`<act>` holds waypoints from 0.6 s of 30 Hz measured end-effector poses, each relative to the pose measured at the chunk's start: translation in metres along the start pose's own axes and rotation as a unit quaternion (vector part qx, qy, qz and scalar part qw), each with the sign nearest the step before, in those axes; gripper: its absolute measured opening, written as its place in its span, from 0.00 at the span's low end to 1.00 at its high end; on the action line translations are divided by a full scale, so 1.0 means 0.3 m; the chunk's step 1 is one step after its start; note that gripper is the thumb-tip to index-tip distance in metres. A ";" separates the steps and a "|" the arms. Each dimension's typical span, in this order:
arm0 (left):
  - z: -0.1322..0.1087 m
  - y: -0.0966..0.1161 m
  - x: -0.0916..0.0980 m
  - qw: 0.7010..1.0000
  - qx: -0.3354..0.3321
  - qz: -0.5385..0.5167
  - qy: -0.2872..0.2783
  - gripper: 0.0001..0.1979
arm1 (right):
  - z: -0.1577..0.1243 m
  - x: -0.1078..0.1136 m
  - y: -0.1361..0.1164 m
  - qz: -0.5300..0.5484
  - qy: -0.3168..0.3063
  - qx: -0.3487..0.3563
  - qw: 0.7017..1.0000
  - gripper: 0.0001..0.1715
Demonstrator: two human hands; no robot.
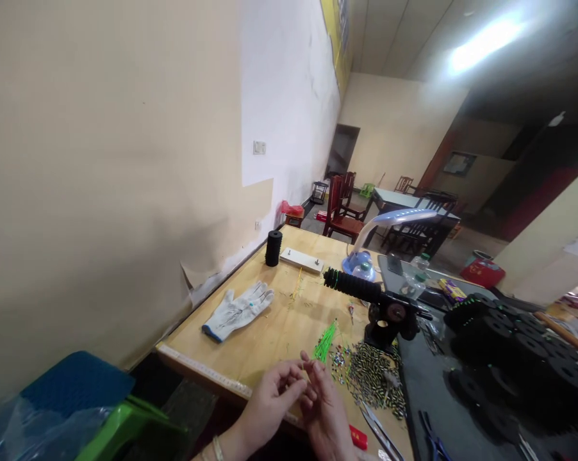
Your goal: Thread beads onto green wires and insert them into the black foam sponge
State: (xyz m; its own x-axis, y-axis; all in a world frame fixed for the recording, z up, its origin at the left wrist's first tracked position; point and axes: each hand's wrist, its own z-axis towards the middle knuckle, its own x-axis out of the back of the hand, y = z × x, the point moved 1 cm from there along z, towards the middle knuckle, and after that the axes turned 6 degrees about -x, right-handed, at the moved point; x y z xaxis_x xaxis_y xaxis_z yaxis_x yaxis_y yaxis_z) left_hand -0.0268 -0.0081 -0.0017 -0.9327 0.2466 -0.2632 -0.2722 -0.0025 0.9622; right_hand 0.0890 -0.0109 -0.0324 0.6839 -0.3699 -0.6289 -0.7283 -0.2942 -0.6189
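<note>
My left hand [275, 392] and my right hand [323, 404] meet above the table's front edge, fingertips pinched close together. Whatever lies between the fingers is too small to make out. Just beyond them is a bundle of bright green strands [324, 342]. To its right are small colourful beads [339, 362] and a wide spread of small dark, shiny pieces [373, 371]. Scissors [379, 430] lie right of my right hand, near a red cylindrical object [358, 437]. A black bench device [388, 314] stands behind the pieces, carrying a ridged black roll [351, 283].
A white work glove [241, 308] lies on the left of the wooden table [264, 346]. Farther back are a black ridged cylinder [273, 248], a white bar [301, 260] and a blue lamp [359, 262]. Black rolls [500, 339] and pliers [430, 436] occupy the dark surface at right.
</note>
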 end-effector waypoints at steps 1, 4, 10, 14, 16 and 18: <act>0.012 -0.009 -0.015 1.000 0.005 -0.004 -0.024 0.17 | -0.006 -0.001 0.001 0.003 0.004 0.000 1.000 0.26; 0.034 -0.027 -0.031 0.999 0.004 0.017 -0.049 0.17 | -0.010 -0.002 -0.005 0.010 0.018 0.004 1.000 0.25; 0.016 -0.039 0.026 0.994 -0.002 0.102 -0.043 0.16 | 0.025 0.015 -0.087 0.023 0.030 0.067 0.997 0.25; 0.001 -0.051 0.063 0.992 0.023 0.114 -0.058 0.19 | 0.042 0.021 -0.129 0.026 0.045 0.083 0.995 0.30; 0.000 -0.060 0.074 0.991 0.031 0.117 -0.062 0.21 | 0.044 0.020 -0.132 0.025 0.053 0.084 0.995 0.32; 0.001 -0.070 0.081 0.990 0.030 0.122 -0.067 0.22 | 0.045 0.020 -0.129 0.025 0.058 0.082 0.995 0.33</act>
State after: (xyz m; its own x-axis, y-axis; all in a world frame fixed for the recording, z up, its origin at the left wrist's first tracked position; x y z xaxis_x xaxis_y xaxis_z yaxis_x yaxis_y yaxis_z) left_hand -0.0437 -0.0017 -0.0284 -0.9282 0.3718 -0.0146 -0.0240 -0.0207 0.9995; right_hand 0.1219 0.0103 -0.0187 0.6302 -0.4824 -0.6084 -0.7380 -0.1287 -0.6624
